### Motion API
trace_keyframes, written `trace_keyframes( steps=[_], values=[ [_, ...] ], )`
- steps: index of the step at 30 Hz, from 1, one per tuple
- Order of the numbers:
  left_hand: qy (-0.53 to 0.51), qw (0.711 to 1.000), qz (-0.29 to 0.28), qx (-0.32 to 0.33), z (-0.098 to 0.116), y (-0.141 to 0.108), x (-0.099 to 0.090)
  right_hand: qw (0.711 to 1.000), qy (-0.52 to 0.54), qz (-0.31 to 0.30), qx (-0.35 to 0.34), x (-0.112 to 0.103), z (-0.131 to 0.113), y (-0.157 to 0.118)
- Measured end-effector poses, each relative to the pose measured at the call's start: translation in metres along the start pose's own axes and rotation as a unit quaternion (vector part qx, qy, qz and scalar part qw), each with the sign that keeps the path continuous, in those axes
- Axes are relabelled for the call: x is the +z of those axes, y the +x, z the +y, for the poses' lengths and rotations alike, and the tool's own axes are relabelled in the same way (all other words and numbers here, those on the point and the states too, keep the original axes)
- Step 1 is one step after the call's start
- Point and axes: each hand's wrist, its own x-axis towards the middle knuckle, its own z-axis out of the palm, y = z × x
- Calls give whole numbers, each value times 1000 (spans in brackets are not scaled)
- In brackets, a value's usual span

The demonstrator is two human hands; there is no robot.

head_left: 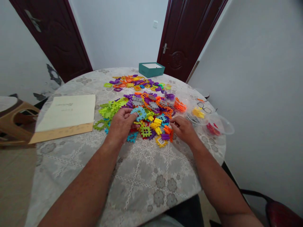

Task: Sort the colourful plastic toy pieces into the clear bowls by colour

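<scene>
My left hand (121, 123) is closed with the thumb pressed on a light blue plastic building piece (139, 113), which has toothed edges and an arched opening. It hovers at the near left side of a mixed pile of interlocking pieces. My right hand (182, 128) is at the pile's right edge, its fingers pinched together; what they hold, if anything, I cannot make out. Between the hands lie a green lattice square (145, 130), several yellow pegs (156, 126), an orange peg (167, 129) and a purple peg (165, 136). Light green pieces (112, 108) bunch behind my left hand.
A second heap of pieces (130, 84) spreads farther back, before a teal box (151, 70). On the right stand clear tubs with orange (180, 105), yellow (198, 112) and red pieces (213, 128), beside eyeglasses (207, 110). A cream folder (68, 108) lies left on the patterned tablecloth (142, 173).
</scene>
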Motion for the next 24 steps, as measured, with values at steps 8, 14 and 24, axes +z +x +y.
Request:
trace_keyframes(
  steps=[8,14,24],
  values=[
    [4,1000,25,8,1,-1,2,984,15,-176,5,-4,-6,-7],
    [0,1000,9,-4,-1,-2,2,988,10,-145,57,0,14,-4],
    [-7,1000,0,-15,4,-4,6,988,12,-112,107,29,28,-5]
  ],
)
